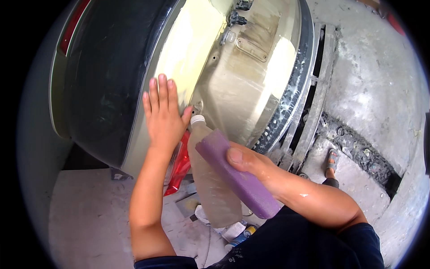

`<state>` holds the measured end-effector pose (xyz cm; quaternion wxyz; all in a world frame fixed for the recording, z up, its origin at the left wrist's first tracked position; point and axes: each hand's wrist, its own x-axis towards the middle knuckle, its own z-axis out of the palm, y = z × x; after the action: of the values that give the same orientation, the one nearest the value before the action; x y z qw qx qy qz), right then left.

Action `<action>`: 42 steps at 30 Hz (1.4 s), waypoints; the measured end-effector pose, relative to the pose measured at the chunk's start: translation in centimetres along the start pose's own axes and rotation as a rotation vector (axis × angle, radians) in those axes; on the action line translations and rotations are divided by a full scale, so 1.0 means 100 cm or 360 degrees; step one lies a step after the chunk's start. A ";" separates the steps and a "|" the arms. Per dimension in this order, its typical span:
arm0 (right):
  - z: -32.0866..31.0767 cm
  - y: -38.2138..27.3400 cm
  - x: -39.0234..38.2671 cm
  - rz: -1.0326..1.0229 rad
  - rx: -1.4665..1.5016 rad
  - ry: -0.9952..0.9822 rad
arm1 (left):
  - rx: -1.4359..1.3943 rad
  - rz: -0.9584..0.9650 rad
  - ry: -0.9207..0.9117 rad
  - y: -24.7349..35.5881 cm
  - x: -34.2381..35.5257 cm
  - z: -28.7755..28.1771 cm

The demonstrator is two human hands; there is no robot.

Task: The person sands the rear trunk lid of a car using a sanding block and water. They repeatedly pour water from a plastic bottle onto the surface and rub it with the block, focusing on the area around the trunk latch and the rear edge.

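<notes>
My left hand lies flat, fingers stretched out, on a car body panel coated in pale yellow filler; its fingertips rest near the coating's lower part. In my right hand is a purple sanding block, long and dusty, with the thumb pressed on its top face. Against the block's left side is a clear plastic bottle with a white cap and cloudy contents. It appears to be held by the same hand, whose other fingers are hidden behind the block. The cap is close to my left thumb.
A dark car window is at the left, and a red tail light lies below my left hand. Right of the bare metal recess runs a spattered dark bumper edge, then a floor channel. A can is near my body.
</notes>
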<state>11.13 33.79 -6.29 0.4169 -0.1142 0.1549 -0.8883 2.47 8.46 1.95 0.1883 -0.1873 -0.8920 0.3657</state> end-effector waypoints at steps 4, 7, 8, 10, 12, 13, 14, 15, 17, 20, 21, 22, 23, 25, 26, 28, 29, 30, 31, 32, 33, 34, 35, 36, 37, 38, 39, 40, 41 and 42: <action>0.007 0.005 0.003 -0.0032 -0.0002 -0.0072 | -0.0011 -0.0055 -0.0017 -0.006 -0.034 -0.004; 0.005 0.004 0.004 -0.0051 -0.0056 -0.0101 | -0.0025 -0.0077 -0.0014 -0.003 -0.026 -0.009; 0.004 0.002 0.004 -0.0063 -0.0081 -0.0094 | -0.0035 -0.0090 -0.0003 -0.001 -0.013 -0.007; 0.001 -0.002 0.002 -0.0065 -0.0060 -0.0074 | -0.0032 -0.0076 0.0038 0.005 0.013 -0.002; -0.003 -0.012 -0.001 -0.0079 -0.0071 -0.0064 | -0.0009 -0.0016 0.0136 0.008 0.046 0.007; -0.006 -0.021 -0.004 -0.0102 -0.0091 -0.0059 | 0.0016 0.0007 0.0161 0.013 0.069 0.009; -0.008 -0.025 -0.005 -0.0110 -0.0106 -0.0065 | 0.0051 0.0020 0.0172 0.017 0.085 0.010; -0.010 -0.028 -0.007 -0.0127 -0.0120 -0.0051 | 0.0085 0.0033 0.0183 0.020 0.101 0.012; -0.013 -0.037 -0.008 -0.0185 -0.0161 -0.0020 | 0.0179 0.0056 0.0151 0.027 0.136 0.015; -0.010 -0.048 -0.008 -0.0234 -0.0096 0.0008 | 0.0334 0.0065 0.0053 0.041 0.177 0.016; -0.010 -0.050 -0.008 -0.0227 -0.0123 0.0011 | 0.0378 0.0098 0.0038 0.042 0.184 0.018; -0.012 -0.053 -0.008 -0.0227 -0.0153 0.0022 | 0.0416 0.0134 0.0031 0.047 0.192 0.017; -0.014 -0.056 -0.009 -0.0223 -0.0182 0.0030 | 0.0422 0.0134 -0.0050 0.050 0.193 0.013; -0.019 -0.059 -0.007 -0.0240 -0.0205 0.0062 | 0.0375 0.0336 -0.0076 0.045 0.183 0.007; -0.023 -0.058 -0.005 -0.0237 -0.0207 0.0072 | 0.0354 0.0438 -0.0101 0.041 0.172 0.009; -0.028 -0.053 0.000 -0.0220 -0.0212 0.0087 | 0.0374 0.0572 -0.0117 0.032 0.138 0.011; -0.027 -0.050 0.001 -0.0211 -0.0210 0.0088 | 0.0347 0.0610 -0.0145 0.028 0.120 0.005; -0.027 -0.047 0.002 -0.0198 -0.0210 0.0097 | 0.0315 0.0648 -0.0167 0.024 0.104 0.001; -0.026 -0.045 0.003 -0.0188 -0.0210 0.0099 | 0.0264 0.0653 -0.0200 0.020 0.090 -0.005; -0.025 -0.045 0.004 -0.0180 -0.0213 0.0104 | 0.0211 0.0657 -0.0229 0.017 0.078 -0.010; -0.022 -0.046 0.004 -0.0167 -0.0204 0.0118 | 0.0155 0.0662 -0.0255 0.013 0.068 -0.013; -0.018 -0.042 0.004 -0.0136 -0.0187 0.0125 | 0.0103 0.0645 -0.0287 0.006 0.051 -0.015; -0.016 -0.042 0.004 -0.0115 -0.0178 0.0139 | 0.0046 0.0630 -0.0305 0.000 0.040 -0.016; -0.015 -0.043 0.004 -0.0123 -0.0178 0.0114 | -0.0011 0.0617 -0.0320 -0.005 0.030 -0.016; -0.014 -0.043 0.005 -0.0126 -0.0173 0.0078 | -0.0008 0.0572 -0.0308 -0.011 0.017 -0.018; -0.013 -0.046 0.006 -0.0135 -0.0175 0.0050 | -0.0011 0.0531 -0.0286 -0.015 0.008 -0.018; -0.011 -0.051 0.006 -0.0145 -0.0181 0.0045 | -0.0013 0.0491 -0.0262 -0.017 0.007 -0.017; -0.009 -0.054 0.006 -0.0141 -0.0186 0.0041 | -0.0015 0.0426 -0.0223 -0.014 0.011 -0.016; -0.007 -0.059 0.005 -0.0140 -0.0192 0.0038 | -0.0016 0.0362 -0.0183 -0.009 0.019 -0.014; -0.006 -0.064 0.006 -0.0149 -0.0197 0.0051 | -0.0017 0.0300 -0.0142 -0.004 0.031 -0.012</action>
<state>6.10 37.30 -4.44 0.3644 -0.1327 0.2106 -0.8974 0.30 10.29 3.64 0.1121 -0.2550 -0.8798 0.3851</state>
